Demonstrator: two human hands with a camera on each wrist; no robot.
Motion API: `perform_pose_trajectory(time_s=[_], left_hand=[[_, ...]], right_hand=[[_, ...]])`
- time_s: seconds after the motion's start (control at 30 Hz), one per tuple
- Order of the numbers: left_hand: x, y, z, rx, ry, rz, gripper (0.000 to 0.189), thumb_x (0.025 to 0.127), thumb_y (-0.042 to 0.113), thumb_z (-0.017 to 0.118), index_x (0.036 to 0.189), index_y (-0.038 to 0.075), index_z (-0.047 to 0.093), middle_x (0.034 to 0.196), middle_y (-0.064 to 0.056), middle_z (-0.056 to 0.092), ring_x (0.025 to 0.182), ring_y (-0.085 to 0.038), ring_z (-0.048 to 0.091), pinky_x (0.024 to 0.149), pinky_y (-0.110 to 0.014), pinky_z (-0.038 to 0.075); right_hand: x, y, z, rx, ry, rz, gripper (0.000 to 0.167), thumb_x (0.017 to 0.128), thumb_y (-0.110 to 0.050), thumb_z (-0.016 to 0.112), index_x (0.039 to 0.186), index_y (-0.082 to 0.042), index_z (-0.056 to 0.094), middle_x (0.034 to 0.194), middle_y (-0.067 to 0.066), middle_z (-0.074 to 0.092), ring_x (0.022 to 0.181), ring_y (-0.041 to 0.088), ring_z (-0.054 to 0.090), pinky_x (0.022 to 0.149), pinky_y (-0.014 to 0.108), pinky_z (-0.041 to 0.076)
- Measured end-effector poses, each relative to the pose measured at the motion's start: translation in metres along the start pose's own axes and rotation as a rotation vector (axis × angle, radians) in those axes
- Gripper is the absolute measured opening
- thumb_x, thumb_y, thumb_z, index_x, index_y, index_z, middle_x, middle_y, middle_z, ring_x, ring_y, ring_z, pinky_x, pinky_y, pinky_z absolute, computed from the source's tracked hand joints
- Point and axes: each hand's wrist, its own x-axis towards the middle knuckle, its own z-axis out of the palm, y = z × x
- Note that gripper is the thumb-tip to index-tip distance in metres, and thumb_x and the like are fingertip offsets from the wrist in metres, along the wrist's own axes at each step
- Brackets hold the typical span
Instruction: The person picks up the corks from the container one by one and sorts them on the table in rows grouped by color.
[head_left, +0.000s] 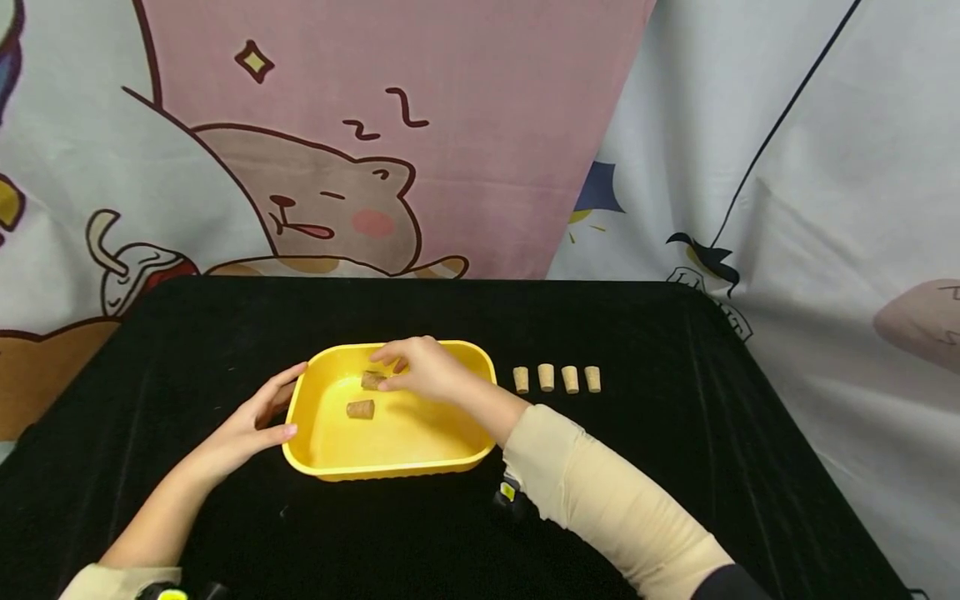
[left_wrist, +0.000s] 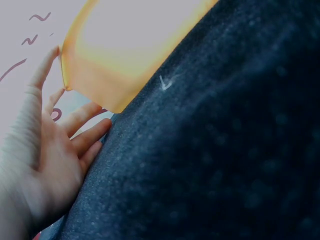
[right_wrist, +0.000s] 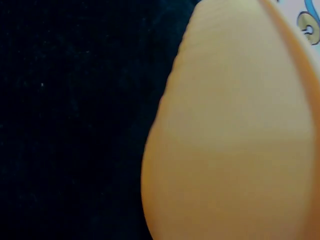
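A yellow plastic tray (head_left: 405, 467) stands on the black cloth in the head view. Two tapered cork stoppers lie on their sides inside: the rear cork (head_left: 371, 380) and the front cork (head_left: 360, 409). My right hand (head_left: 427, 371) reaches over the tray, its thumb tip at the rear cork and its fingers parted from the thumb. At the tray's left end, my left hand (head_left: 243, 429) touches the rim with thumb and fingers spread. The left wrist view shows the same hand (left_wrist: 55, 145) against the tray's side (left_wrist: 110, 85). Only the tray's outer wall (right_wrist: 230, 130) fills the right wrist view, without the hand.
Right of the tray, several cork stoppers (head_left: 546, 378) stand in a short row. Black cloth (head_left: 675, 433) covers the table. Behind it hangs a printed curtain (head_left: 480, 167) with a sleeping cartoon animal.
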Motion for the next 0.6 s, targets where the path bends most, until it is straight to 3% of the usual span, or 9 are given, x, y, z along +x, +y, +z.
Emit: perform_pose_trajectory(time_s=[0.3, 0.6], left_hand=[[0.000, 0.001, -0.001, 0.001, -0.005, 0.001, 0.067, 0.095, 0.006, 0.051, 0.152, 0.013, 0.018, 0.144, -0.029, 0.035, 0.118, -0.004, 0.047, 0.091, -0.049, 0.037], [0.000, 0.002, 0.000, 0.007, -0.002, 0.001, 0.065, 0.096, 0.007, 0.050, 0.152, 0.012, 0.018, 0.144, -0.029, 0.036, 0.117, -0.004, 0.048, 0.091, -0.052, 0.037]], right_hand=[[0.005, 0.006, 0.017, 0.015, 0.064, 0.084, 0.041, 0.084, -0.019, 0.074, 0.123, -0.018, 0.066, 0.115, -0.002, 0.066, 0.094, 0.008, 0.060, 0.081, 0.019, 0.047], [0.007, 0.008, 0.027, -0.029, 0.100, 0.097, 0.037, 0.084, -0.019, 0.075, 0.119, -0.015, 0.069, 0.105, -0.003, 0.070, 0.091, 0.005, 0.060, 0.084, 0.020, 0.046]])
